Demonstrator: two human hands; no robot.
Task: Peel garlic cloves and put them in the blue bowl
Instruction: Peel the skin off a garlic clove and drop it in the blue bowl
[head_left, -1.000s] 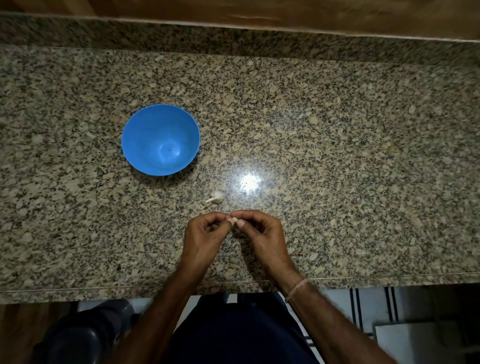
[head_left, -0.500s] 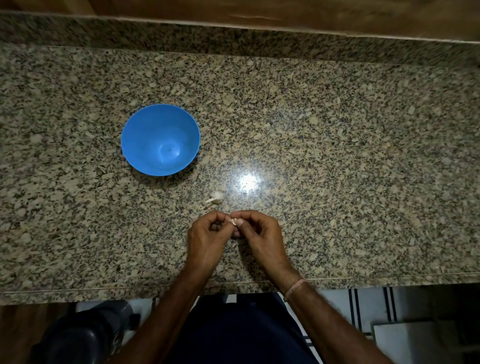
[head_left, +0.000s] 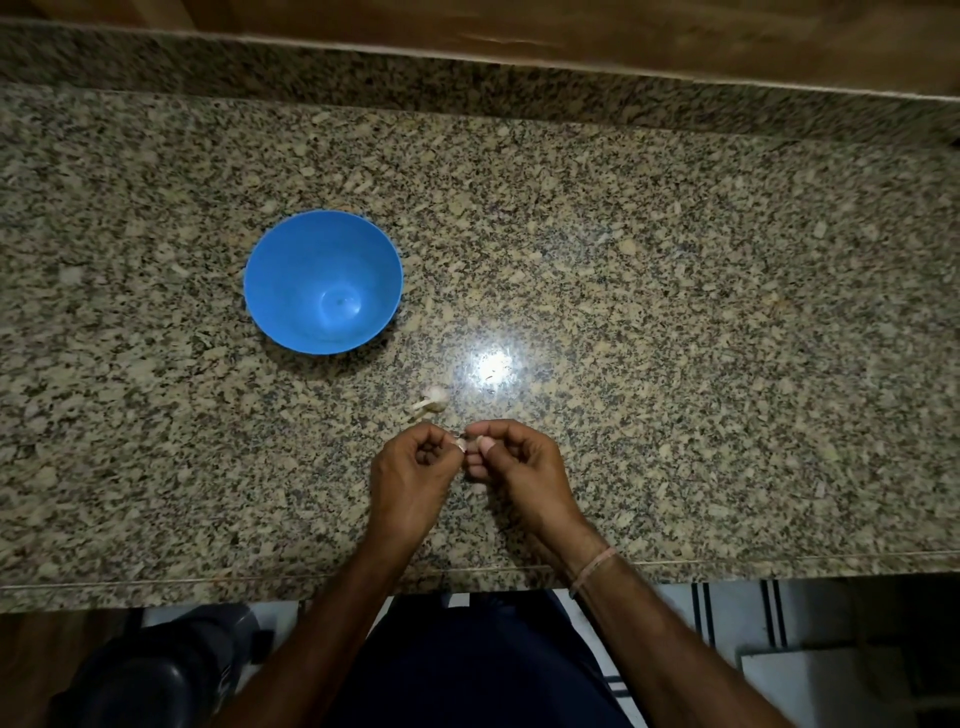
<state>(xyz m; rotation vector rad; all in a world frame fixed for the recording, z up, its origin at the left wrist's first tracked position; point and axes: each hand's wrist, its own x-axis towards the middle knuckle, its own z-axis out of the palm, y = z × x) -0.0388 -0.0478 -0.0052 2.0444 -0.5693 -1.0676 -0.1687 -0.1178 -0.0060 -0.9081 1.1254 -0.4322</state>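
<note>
I see blue bowl (head_left: 291, 270) upright on speckled granite counter (head_left: 675, 312), left of centre. Right of bowl and nearer counter's front edge, loose garlic piece (head_left: 434, 401) lies on stone, apart from bowl. Just in front of it, left hand (head_left: 410, 478) knuckles up, fingers curled, pinching small garlic clove (head_left: 461, 443). Right hand (head_left: 519, 467) meets it fingertip to fingertip, pinching same clove from other side. Forearms angle inward from front edge. Thin band (head_left: 592, 569) on right wrist.
</note>
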